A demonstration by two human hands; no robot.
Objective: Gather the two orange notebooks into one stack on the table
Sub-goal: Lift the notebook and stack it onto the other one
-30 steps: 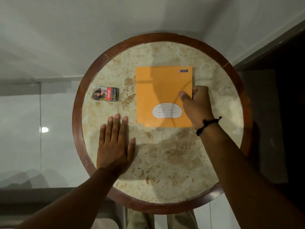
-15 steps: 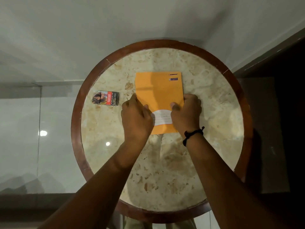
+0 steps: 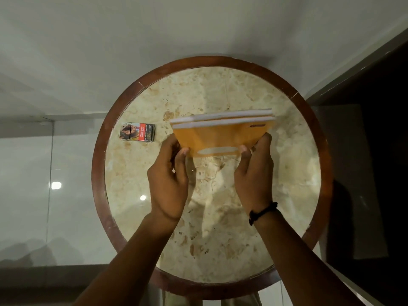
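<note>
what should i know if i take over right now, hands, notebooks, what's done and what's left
Left hand: grips the left edge of the two orange notebooks.
Right hand: grips their right edge.
Notebooks: together, tilted up on edge over the round table, page edges facing up.
Done: both gathered.
Left: square them, lay them flat. Small box lies to the left, apart.

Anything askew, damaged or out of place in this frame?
Nothing damaged. The two orange notebooks are tipped up on edge between left hand and right hand, top edges slightly offset. A cigarette pack lies left of them on the table.
</note>
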